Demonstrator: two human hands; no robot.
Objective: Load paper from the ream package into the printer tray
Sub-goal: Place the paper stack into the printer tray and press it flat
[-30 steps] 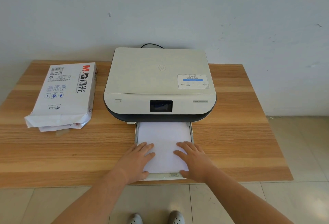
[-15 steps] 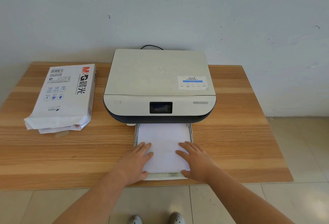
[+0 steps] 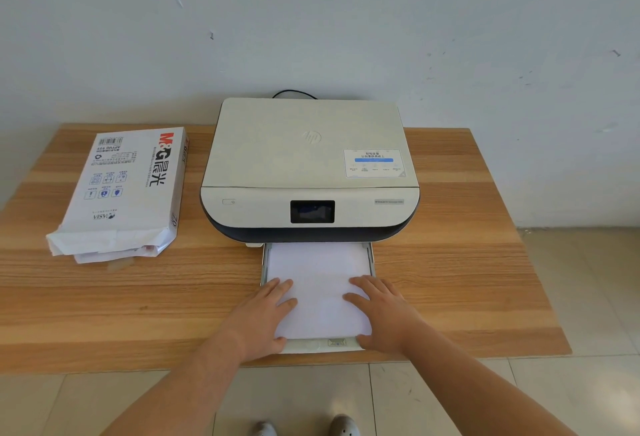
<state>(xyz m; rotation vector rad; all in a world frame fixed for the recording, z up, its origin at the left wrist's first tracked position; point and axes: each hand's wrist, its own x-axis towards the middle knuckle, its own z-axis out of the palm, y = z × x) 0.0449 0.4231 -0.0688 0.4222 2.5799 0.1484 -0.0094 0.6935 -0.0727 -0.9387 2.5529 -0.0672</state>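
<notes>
The desk (image 3: 467, 262) is brown wood with light and dark stripes. A printer (image 3: 308, 165) sits on it at the back, in the middle. A white pack of paper (image 3: 128, 189) lies flat on the left, its near end torn open.

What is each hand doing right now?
Left hand: open, flat on the paper in the tray, holding nothing.
Right hand: open, flat on the paper, holding nothing.

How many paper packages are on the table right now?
1: the white M&G-branded ream package, torn open at its near end, lies flat on the wooden table, left of the white printer.
</notes>
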